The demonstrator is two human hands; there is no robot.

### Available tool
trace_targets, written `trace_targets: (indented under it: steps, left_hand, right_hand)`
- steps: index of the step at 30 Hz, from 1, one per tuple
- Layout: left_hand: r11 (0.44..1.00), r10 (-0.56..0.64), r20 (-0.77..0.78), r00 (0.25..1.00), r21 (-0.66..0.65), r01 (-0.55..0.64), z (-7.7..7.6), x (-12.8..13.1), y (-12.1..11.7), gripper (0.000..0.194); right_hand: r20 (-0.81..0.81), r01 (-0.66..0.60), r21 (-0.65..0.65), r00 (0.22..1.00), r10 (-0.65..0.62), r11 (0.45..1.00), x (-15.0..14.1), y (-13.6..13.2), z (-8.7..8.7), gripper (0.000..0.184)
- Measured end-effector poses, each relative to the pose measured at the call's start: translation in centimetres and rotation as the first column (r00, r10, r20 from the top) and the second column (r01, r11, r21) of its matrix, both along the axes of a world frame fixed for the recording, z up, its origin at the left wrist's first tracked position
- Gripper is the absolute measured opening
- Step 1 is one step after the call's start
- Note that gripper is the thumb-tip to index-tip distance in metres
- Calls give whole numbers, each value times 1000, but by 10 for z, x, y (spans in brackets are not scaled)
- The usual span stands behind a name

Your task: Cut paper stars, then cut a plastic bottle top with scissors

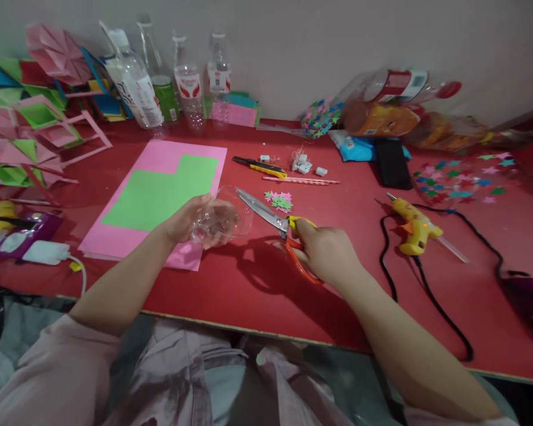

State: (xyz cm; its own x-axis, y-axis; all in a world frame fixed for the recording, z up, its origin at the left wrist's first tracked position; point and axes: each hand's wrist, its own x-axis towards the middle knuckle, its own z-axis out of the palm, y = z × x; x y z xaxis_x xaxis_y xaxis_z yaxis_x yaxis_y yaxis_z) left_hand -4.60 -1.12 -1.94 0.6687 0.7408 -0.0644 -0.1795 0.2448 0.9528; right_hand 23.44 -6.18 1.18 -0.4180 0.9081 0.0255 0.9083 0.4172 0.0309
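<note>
My left hand [187, 220] grips a clear plastic bottle piece [224, 216] above the red table [249, 284]. My right hand [326, 251] is closed round the orange-and-yellow handles of a pair of scissors [270, 218]. The metal blades point left and up, and their tips touch the rim of the clear plastic piece. A green sheet on pink paper [160, 192] lies just behind my left hand. A small pile of green and pink paper stars [279, 201] sits beyond the blades.
A yellow glue gun [415, 228] with a black cord lies to the right. A utility knife [260, 167], striped straws, a black phone [393, 163], loose paper stars and bottles [190, 89] stand further back. Folded paper shapes [31, 118] fill the left.
</note>
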Motion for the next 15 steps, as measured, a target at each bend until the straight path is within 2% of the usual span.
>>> trace_targets:
  steps: [7, 12, 15]
  left_hand:
    - [1000, -3, -20, 1000, 17, 4, 1, -1, -1, 74]
    - [981, -181, 29, 983, -62, 182, 2, 1, 0, 70]
    - [975, -192, 70, 979, -99, 198, -1, 4, 0, 66]
  right_hand:
    - [20, 22, 33, 1000, -23, 999, 2, 2, 0, 52]
    - [18, 2, 37, 1000, -3, 999, 0, 1, 3, 53]
    - [21, -10, 33, 1000, 10, 999, -2, -1, 3, 54]
